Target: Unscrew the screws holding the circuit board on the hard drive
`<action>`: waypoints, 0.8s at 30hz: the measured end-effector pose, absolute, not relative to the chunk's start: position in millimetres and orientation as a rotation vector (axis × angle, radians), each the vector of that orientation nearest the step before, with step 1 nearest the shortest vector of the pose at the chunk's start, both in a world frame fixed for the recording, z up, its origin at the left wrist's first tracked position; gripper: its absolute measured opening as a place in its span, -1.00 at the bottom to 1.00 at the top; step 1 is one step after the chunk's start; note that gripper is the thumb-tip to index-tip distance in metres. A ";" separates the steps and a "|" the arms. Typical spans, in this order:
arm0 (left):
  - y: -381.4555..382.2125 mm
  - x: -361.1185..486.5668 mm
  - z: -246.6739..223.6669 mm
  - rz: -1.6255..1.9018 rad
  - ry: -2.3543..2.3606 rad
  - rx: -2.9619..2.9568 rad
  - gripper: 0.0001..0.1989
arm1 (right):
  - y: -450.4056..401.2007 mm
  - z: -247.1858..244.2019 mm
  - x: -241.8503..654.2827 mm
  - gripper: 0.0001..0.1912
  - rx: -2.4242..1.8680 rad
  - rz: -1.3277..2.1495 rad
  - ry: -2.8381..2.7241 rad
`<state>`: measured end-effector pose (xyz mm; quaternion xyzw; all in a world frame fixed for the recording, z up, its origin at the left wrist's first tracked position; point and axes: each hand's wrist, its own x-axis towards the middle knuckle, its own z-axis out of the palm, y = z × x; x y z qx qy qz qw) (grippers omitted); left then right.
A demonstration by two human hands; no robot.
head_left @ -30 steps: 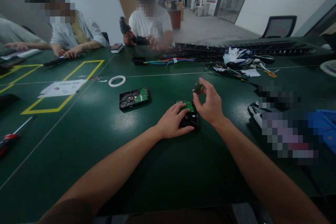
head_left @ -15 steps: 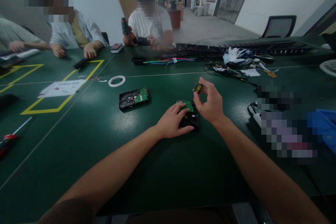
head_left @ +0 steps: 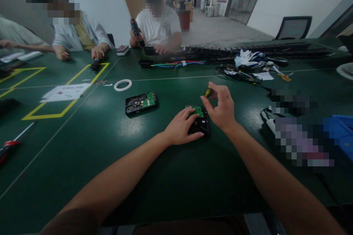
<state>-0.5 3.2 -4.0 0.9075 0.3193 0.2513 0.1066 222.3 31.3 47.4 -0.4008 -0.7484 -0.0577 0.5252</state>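
Observation:
My left hand (head_left: 180,126) lies across a hard drive (head_left: 203,125), fingers over its green circuit board and thumb along the near side, holding it against the table. Part of the drive is hidden under that hand. Just above the drive's right side, my right hand (head_left: 222,106) pinches the black and yellow handle of a screwdriver (head_left: 208,91) between thumb and fingers. Its shaft and tip are hard to make out. A second hard drive (head_left: 140,103) lies to the left, circuit board up, touched by neither hand.
A white tape roll (head_left: 122,85), paper sheet (head_left: 65,92) and red-handled screwdriver (head_left: 9,148) lie to the left. Cables (head_left: 179,64) and white gloves (head_left: 248,58) are farther back. A blue bin (head_left: 342,134) stands right. Co-workers sit opposite; one holds a power drill (head_left: 136,31).
My right thumb has shifted slightly left on the screwdriver handle. My left hand and both drives stay put. A co-worker's hand at the left has moved a dark tool to the right.

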 end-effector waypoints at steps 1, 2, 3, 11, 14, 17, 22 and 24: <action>3.2 -0.4 -4.1 0.743 0.940 2.671 -0.18 | 31.0 47.9 222.3 -0.48 -0.968 -0.148 -1.780; 3.1 -0.4 -4.2 0.746 0.940 2.667 -0.18 | 30.9 48.3 222.2 -0.51 -0.980 -0.156 -1.768; 3.1 -0.4 -4.2 0.748 0.941 2.662 -0.18 | 30.8 48.4 222.1 -0.52 -0.991 -0.161 -1.757; 2.7 -0.8 -4.1 0.743 0.946 2.653 -0.19 | 31.1 47.9 221.7 -0.58 -1.007 -0.087 -1.782; 2.8 -0.9 -4.9 0.741 0.952 2.662 -0.19 | 29.3 49.6 220.8 -0.56 -0.967 0.013 -1.839; 2.8 -0.6 -4.9 0.748 0.947 2.669 -0.19 | 27.9 53.3 219.2 -0.60 -0.944 -0.010 -1.843; 2.5 0.0 -3.6 0.752 0.944 2.672 -0.20 | 30.2 57.0 219.7 -0.66 -0.982 -0.101 -1.784; 2.5 0.0 -3.4 0.741 0.953 2.671 -0.19 | 31.7 55.2 221.1 -0.62 -0.977 -0.090 -1.806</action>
